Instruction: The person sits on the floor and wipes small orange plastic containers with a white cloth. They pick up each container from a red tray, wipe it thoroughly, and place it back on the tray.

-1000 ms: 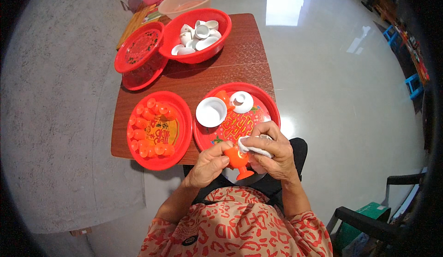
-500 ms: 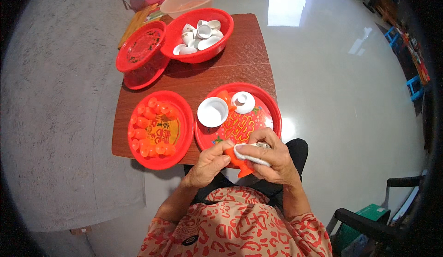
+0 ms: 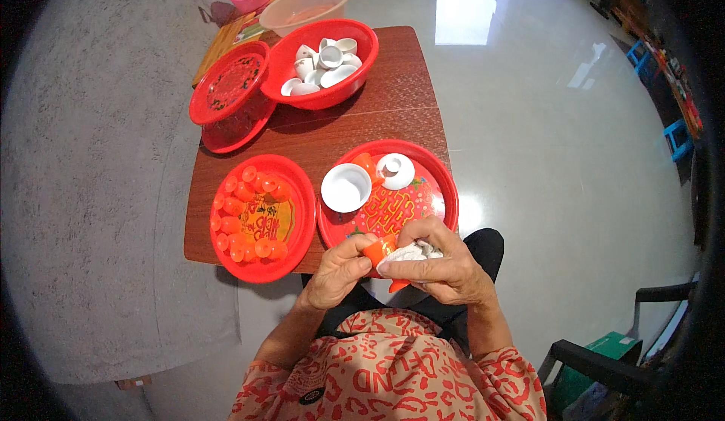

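Observation:
Over the near edge of the right red tray (image 3: 453, 217), my left hand (image 3: 338, 274) pinches a small orange cup (image 3: 378, 251) with a flared end pointing down toward me. My right hand (image 3: 445, 270) grips a bunched white cloth (image 3: 411, 253) and presses it against the cup's side; its fingers cover part of the cup. Farther back on that tray stand a white bowl-like cup (image 3: 347, 188), a white knobbed lid (image 3: 395, 171) and another orange piece (image 3: 366, 166), partly hidden behind the white cup.
Several small orange cups (image 3: 234, 206) lie on the left red tray (image 3: 303, 232). Behind, a red basin (image 3: 370, 58) holds several white cups, beside a tilted red tray (image 3: 198, 107) and a translucent basin (image 3: 291, 9). A black chair armrest (image 3: 596, 367) stands at lower right.
My right hand's cloth has shifted along the orange cup, showing more of its upper side and covering more of its lower part. The cup has turned slightly in my left fingers.

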### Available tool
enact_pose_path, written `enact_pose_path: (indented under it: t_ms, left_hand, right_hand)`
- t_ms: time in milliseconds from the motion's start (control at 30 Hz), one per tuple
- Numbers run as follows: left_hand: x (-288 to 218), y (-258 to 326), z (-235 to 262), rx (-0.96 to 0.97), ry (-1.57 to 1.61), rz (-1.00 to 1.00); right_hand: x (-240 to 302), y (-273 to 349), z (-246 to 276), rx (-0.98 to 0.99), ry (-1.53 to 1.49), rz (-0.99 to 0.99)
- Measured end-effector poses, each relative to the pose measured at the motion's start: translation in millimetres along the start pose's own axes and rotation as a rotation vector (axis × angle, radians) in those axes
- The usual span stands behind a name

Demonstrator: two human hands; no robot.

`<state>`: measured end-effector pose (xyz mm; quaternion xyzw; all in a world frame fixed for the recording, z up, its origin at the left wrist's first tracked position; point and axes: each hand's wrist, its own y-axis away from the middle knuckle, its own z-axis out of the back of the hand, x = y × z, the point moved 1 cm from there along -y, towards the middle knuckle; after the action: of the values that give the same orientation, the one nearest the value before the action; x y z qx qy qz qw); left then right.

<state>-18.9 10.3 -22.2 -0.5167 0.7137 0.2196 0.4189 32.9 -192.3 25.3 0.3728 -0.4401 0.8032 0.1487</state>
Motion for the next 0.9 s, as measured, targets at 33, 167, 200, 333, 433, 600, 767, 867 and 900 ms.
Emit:
enact_pose_path:
  t_ms: [33,167,200,333,433,600,767,867,900]
  left_hand:
    - [0,0,1,0.014,0.023,0.004]
    - [0,-1,-4,-0.012,0.134,0.001]
    - [1,-1,-5,-0.011,0.168,0.0]
    - [5,-1,-3,-0.019,0.31,0.008]
    - [7,-2,-2,-0.02,0.369,0.034]
    - [6,-1,-3,-0.043,0.287,0.018]
    - [3,0,-1,-0.006,0.157,-0.044]
    - [4,3,4,-0.036,0.034,-0.005]
    - [3,3,4,-0.022,-0.055,0.007]
  right_hand:
    - [0,0,1,-0.004,-0.041,-0.022]
    - [-5,4,-5,-0.085,-0.177,-0.113]
    - [-6,6,-9,-0.124,-0.2,-0.146]
    - [-10,13,-20,-0.179,-0.284,-0.282]
    - [-9,16,-25,-0.235,-0.294,-0.298]
    - [-4,10,-13,-0.126,-0.136,-0.088]
    - [-3,7,-8,-0.053,-0.13,-0.038]
    - [-16,12,-9,-0.089,-0.255,-0.127]
    - [-16,12,-9,-0.097,-0.292,-0.183]
